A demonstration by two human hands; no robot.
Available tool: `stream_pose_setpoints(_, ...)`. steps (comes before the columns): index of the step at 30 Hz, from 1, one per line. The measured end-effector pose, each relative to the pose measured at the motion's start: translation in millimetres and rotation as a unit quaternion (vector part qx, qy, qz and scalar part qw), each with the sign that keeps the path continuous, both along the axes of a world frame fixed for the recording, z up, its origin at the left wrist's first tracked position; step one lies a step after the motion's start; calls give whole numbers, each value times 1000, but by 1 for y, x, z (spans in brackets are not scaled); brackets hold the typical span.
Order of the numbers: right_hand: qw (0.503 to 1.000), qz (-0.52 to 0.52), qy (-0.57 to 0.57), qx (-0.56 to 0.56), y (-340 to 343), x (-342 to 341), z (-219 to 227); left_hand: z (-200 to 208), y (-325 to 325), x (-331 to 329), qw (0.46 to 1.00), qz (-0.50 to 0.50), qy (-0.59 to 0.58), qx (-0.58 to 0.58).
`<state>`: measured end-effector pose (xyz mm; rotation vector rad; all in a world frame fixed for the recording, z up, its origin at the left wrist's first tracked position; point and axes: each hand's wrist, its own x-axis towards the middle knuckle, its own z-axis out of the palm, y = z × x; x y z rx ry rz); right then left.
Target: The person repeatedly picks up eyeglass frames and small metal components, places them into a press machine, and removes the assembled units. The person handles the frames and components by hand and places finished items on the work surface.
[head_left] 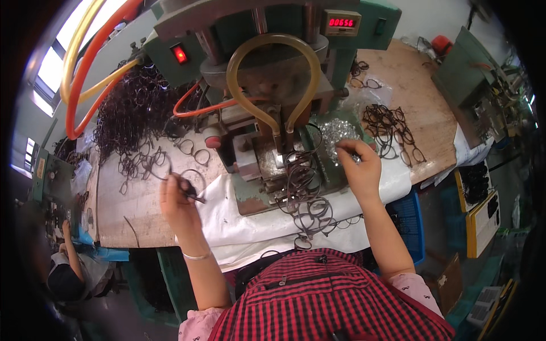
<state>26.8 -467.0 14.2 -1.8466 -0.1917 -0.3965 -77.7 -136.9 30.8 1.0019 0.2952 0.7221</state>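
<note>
My left hand (pixel 178 206) is closed on a dark eyeglass frame (pixel 199 199), left of the press, with one round rim sticking up past the fingers. My right hand (pixel 364 173) is raised beside a heap of small shiny metal parts (pixel 331 132). Its fingertips are pinched together; anything between them is too small to make out. Between both hands stands a green press (pixel 250 204) with a metal fixture (pixel 272 159) under its head. Several dark eyeglass frames (pixel 311 213) hang in a tangled chain from the fixture's front toward my apron.
A large pile of dark eyeglass frames (pixel 128 108) lies at the left back, more frames (pixel 392 128) at the right. White cloth (pixel 219 207) covers the table's front edge. Orange and yellow hoses (pixel 71 108) curve at the upper left. A blue crate (pixel 410 221) stands below right. A co-worker (pixel 74 270) sits far left.
</note>
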Motion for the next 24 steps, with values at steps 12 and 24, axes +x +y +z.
stream_pose_setpoints(12,998,-49,-5,-39,-31,-9,-13,43,-149,-30,680,-669,95,285)
stream_pose_setpoints(24,903,317,120,263,41,-19,76,60,-69,-17,983,-141,13,120)
